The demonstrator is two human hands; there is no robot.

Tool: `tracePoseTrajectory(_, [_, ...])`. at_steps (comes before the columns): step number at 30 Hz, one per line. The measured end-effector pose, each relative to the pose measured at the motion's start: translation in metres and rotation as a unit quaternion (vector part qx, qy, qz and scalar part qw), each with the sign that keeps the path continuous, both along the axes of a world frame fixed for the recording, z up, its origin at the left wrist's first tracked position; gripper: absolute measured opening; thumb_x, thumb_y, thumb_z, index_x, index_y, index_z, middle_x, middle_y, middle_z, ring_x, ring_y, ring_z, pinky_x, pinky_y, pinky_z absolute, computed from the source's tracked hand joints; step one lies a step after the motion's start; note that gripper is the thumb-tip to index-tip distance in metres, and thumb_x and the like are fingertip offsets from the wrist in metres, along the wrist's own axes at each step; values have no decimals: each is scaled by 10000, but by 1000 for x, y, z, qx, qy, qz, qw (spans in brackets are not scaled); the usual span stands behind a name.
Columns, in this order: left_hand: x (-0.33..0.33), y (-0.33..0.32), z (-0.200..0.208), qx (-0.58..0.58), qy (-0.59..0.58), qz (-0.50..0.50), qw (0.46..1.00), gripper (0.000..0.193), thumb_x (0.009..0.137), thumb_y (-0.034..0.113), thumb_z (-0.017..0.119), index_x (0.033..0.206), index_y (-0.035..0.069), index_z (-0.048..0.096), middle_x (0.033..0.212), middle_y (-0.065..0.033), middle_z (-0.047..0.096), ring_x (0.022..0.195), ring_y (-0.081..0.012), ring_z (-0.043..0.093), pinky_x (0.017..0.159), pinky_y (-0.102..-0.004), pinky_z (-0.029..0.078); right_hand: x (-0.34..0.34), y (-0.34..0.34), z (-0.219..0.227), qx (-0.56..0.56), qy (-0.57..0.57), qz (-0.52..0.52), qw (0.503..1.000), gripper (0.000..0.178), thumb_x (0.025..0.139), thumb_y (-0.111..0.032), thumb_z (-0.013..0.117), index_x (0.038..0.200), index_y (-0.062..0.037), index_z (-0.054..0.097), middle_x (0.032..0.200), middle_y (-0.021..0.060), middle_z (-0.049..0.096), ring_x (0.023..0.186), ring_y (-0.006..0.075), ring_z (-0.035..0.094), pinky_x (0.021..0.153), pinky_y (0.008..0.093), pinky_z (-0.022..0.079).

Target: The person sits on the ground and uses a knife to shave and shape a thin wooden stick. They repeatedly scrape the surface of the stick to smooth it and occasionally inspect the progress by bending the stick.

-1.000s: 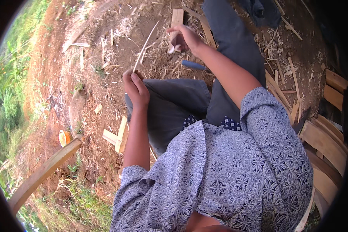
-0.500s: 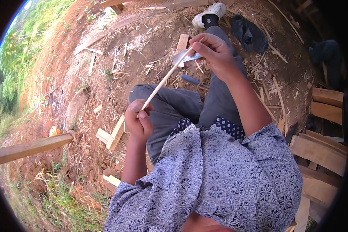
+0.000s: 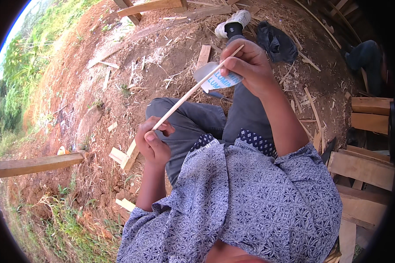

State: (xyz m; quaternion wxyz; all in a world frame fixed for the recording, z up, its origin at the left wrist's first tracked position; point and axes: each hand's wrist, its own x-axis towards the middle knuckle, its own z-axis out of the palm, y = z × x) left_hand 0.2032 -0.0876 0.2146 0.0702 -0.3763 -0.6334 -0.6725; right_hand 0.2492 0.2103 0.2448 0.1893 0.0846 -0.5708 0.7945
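Note:
A thin, pale wooden stick [image 3: 190, 93] runs slantwise between my hands, its far end up to the right. My left hand [image 3: 152, 140] is closed around the near end, thumb along it. Toward the far end, my right hand [image 3: 249, 65] pinches the stick between thumb and fingers, the tip poking out beyond. Against my right fingers, behind the stick, is a bent sheet of sandpaper [image 3: 226, 82], grey on one face and white with blue print on the other. A blue-handled tool [image 3: 216, 94] lies partly hidden below the sheet.
A wooden offcut [image 3: 203, 56] and a black plastic bag [image 3: 276, 41] lie beyond my legs. Planks [image 3: 361, 168] are stacked at my right. A wooden beam [image 3: 35, 165] juts in from the left. Another person's leg [image 3: 365, 63] is at the far right.
My right hand has turned, and more of the sandpaper's printed face shows. The stick's near end has shifted slightly left and down with my left hand.

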Motion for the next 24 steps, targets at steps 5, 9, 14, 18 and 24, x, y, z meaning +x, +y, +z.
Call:
tracePoseTrajectory(5, [1, 0, 2, 29, -4, 11, 1000, 502, 1105, 455, 387, 956, 1, 538, 741, -143, 636, 617, -167, 607, 516, -262, 454, 2, -7, 6, 41, 27, -27, 998, 175, 894, -29, 778, 1053, -10, 707, 886, 73, 760, 784, 85, 707, 650, 203, 524])
tracePoseTrajectory(9, [2, 1, 6, -10, 32, 22, 999, 505, 1102, 461, 392, 956, 0, 538, 738, -139, 639, 610, -157, 594, 514, -262, 448, 2, -6, 6, 94, 60, -79, 991, 170, 898, -33, 777, 1052, -11, 709, 892, 79, 762, 782, 79, 706, 653, 203, 527])
tracePoseTrajectory(14, [7, 3, 5, -41, 56, 26, 997, 488, 1105, 440, 396, 978, -2, 557, 754, -135, 653, 601, -143, 576, 519, -256, 441, -1, -9, 3, 84, 78, -111, 987, 185, 902, -37, 772, 1073, -8, 707, 901, 70, 759, 779, 69, 697, 629, 193, 509])
tracePoseTrajectory(18, [5, 0, 1, -39, 44, 21, 998, 458, 1111, 392, 410, 1025, -13, 604, 787, -115, 651, 598, -118, 553, 540, -244, 431, -3, -13, 4, 67, 18, -103, 992, 265, 925, -87, 762, 1165, -2, 690, 926, 53, 750, 790, 63, 684, 646, 184, 512])
tracePoseTrajectory(24, [-1, 12, 2, -51, -68, 18, 996, 388, 1104, 307, 452, 1070, -27, 646, 897, -75, 599, 622, -81, 527, 572, -228, 419, -9, -9, -19, -44, -30, -27, 998, 322, 975, -166, 715, 1241, 11, 670, 950, 29, 740, 801, 47, 666, 695, 196, 517])
